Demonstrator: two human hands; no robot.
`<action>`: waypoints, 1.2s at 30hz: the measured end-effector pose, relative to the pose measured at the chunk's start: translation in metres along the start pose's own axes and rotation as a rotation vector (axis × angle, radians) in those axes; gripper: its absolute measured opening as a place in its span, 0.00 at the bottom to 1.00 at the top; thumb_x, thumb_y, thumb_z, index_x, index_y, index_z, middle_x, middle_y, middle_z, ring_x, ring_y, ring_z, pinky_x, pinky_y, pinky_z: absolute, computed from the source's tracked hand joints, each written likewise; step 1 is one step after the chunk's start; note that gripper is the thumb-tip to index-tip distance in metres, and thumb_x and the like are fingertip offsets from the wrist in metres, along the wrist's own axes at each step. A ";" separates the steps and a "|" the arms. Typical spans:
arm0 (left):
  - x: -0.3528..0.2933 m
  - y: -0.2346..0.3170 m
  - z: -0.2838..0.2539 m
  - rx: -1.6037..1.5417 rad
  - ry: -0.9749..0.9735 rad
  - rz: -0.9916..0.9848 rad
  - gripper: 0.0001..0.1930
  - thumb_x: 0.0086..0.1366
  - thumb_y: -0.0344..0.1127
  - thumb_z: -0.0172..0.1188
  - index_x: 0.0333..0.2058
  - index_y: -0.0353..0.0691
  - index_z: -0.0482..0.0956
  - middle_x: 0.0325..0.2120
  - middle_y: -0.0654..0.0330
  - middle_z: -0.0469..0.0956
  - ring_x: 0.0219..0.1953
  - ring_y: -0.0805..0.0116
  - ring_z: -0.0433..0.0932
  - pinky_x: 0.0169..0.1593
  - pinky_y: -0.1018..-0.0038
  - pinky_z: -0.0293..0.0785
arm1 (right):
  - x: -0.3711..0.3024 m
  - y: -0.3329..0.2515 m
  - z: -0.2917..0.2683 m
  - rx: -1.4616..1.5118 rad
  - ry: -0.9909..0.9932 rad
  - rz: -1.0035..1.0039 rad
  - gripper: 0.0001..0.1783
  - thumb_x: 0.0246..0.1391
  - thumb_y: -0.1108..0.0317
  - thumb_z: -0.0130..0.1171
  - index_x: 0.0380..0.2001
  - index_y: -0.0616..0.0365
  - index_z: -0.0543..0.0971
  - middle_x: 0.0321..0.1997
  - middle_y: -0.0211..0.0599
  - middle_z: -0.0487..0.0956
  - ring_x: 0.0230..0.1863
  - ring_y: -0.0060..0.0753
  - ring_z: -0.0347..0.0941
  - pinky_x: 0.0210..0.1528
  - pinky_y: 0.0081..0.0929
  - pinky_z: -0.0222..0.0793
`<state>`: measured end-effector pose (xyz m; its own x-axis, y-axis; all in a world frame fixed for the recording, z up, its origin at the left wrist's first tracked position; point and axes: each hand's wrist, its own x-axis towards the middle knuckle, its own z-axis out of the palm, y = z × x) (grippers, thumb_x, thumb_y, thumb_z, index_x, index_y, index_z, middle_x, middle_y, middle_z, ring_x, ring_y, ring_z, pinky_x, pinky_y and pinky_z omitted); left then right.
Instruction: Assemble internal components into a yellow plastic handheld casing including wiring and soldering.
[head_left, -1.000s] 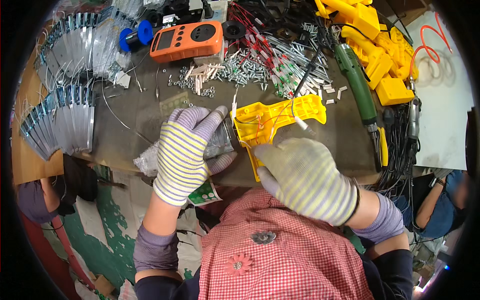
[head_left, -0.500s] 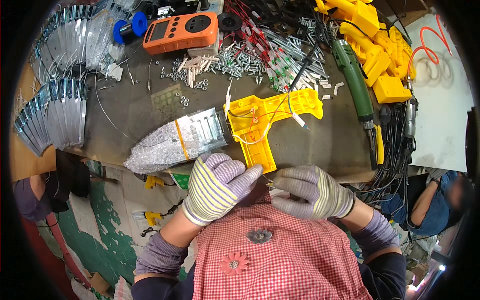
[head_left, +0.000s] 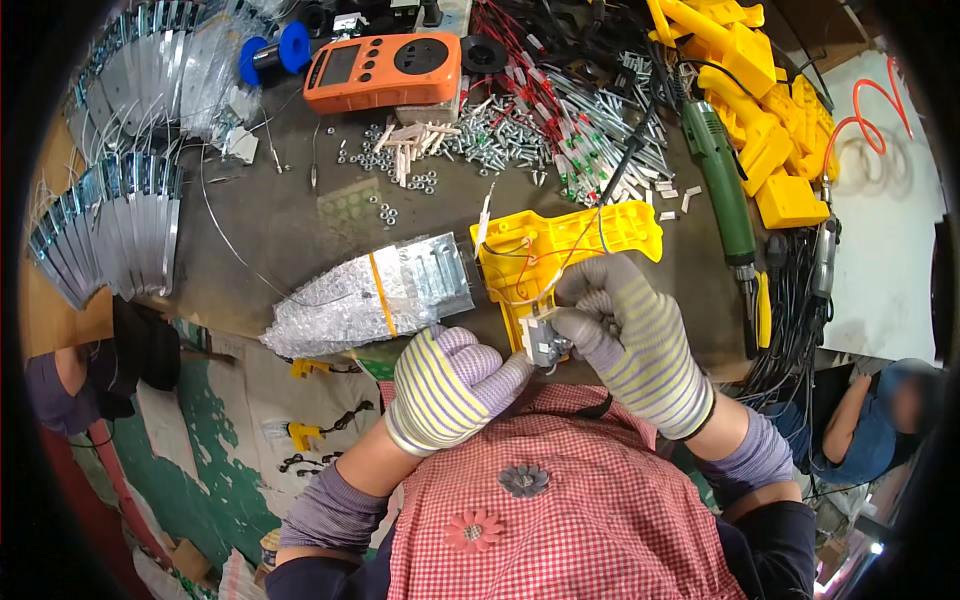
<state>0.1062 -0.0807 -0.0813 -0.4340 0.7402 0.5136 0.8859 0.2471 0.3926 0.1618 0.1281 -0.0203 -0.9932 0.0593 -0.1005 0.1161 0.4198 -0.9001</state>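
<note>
A yellow plastic half-housing (head_left: 545, 240) lies open side up near the table's front edge, with red, white and dark wires in it. My gloved right hand (head_left: 635, 340) pinches a small grey-and-white switch-like part (head_left: 545, 340) over the housing's lower end. Beside that part are the fingertips of my gloved left hand (head_left: 455, 385); its fingers are curled and pressed together, and whatever they grip is hidden. A bubble-wrapped bundle of metal plates (head_left: 345, 295), bound by an orange band, rests left of the housing.
Along the back stand an orange multimeter (head_left: 385, 72), a blue wire spool (head_left: 275, 53) and heaps of screws (head_left: 500, 135). Fanned metal plates (head_left: 115, 230) lie left. A green power screwdriver (head_left: 720, 180), yellow housings (head_left: 765, 130) and black cables (head_left: 785, 310) occupy the right. Another person (head_left: 870, 420) sits at right.
My right hand has moved up from the table's edge, bringing the grey-and-white part over the housing's lower end. My left hand stays close by. The whole view has shifted slightly.
</note>
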 end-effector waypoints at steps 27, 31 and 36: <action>-0.004 0.002 -0.006 -0.111 0.041 -0.026 0.14 0.46 0.34 0.68 0.35 0.45 0.83 0.24 0.64 0.73 0.26 0.62 0.73 0.26 0.65 0.70 | -0.006 0.028 0.019 -0.564 0.098 -0.692 0.10 0.44 0.62 0.65 0.32 0.51 0.80 0.26 0.27 0.73 0.27 0.33 0.70 0.25 0.35 0.66; -0.003 0.002 -0.004 -0.145 0.023 -0.036 0.14 0.46 0.34 0.69 0.35 0.45 0.82 0.24 0.64 0.73 0.25 0.62 0.73 0.26 0.65 0.70 | -0.014 0.008 0.005 -0.699 0.006 -0.581 0.17 0.49 0.54 0.65 0.39 0.50 0.79 0.24 0.28 0.70 0.24 0.34 0.69 0.23 0.34 0.65; -0.010 0.008 -0.005 -0.111 0.049 -0.097 0.13 0.48 0.35 0.70 0.34 0.45 0.82 0.24 0.65 0.74 0.26 0.62 0.74 0.28 0.65 0.72 | 0.016 -0.039 -0.067 -0.796 0.110 -0.671 0.13 0.53 0.55 0.65 0.38 0.48 0.83 0.20 0.32 0.76 0.19 0.40 0.74 0.22 0.36 0.67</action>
<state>0.1167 -0.0893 -0.0800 -0.5268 0.6843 0.5042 0.8169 0.2437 0.5228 0.1421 0.1729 0.0418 -0.8548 -0.3407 0.3915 -0.4447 0.8697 -0.2140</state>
